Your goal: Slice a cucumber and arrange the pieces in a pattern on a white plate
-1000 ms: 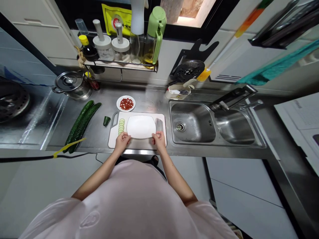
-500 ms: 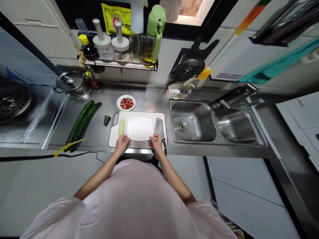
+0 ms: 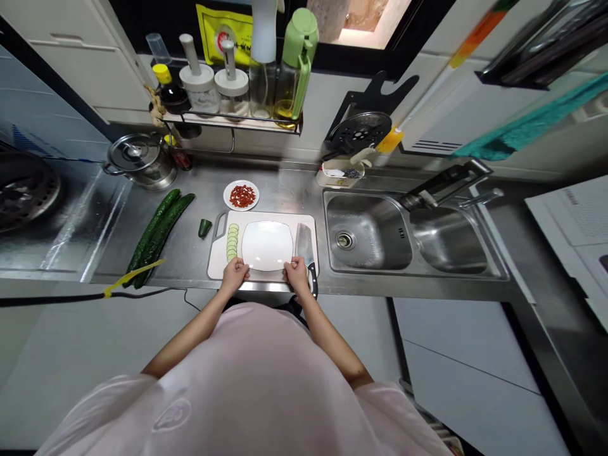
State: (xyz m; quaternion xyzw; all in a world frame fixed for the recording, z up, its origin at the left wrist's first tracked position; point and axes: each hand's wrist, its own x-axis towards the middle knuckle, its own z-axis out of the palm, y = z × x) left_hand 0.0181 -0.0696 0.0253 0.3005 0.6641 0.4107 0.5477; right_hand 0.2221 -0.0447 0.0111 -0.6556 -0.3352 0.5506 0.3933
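A white rectangular plate [image 3: 267, 244] with rounded corners is over the middle of the cutting board [image 3: 219, 267]. My left hand [image 3: 234, 275] pinches its near left corner, and my right hand [image 3: 297, 276] pinches its near right corner. Left of the plate, a column of overlapping cucumber slices [image 3: 232, 240] lies on the board. On the board's right side rests a kitchen knife [image 3: 304, 240], its black handle beside my right hand and pointing towards me. A cut cucumber end [image 3: 204, 228] sits on the counter left of the board.
Two whole cucumbers [image 3: 159, 234] lie at the left, near a lidded pot [image 3: 137, 161]. Behind the board stands a small plate [image 3: 255, 186] of chopped red pieces. A double sink [image 3: 370, 269] is on the right. A bottle shelf [image 3: 266, 124] hangs above the counter.
The plate's near edge appears slightly lower and its glare has shifted, as if its tilt changed a little. Both hands keep their grip in nearly the same place.
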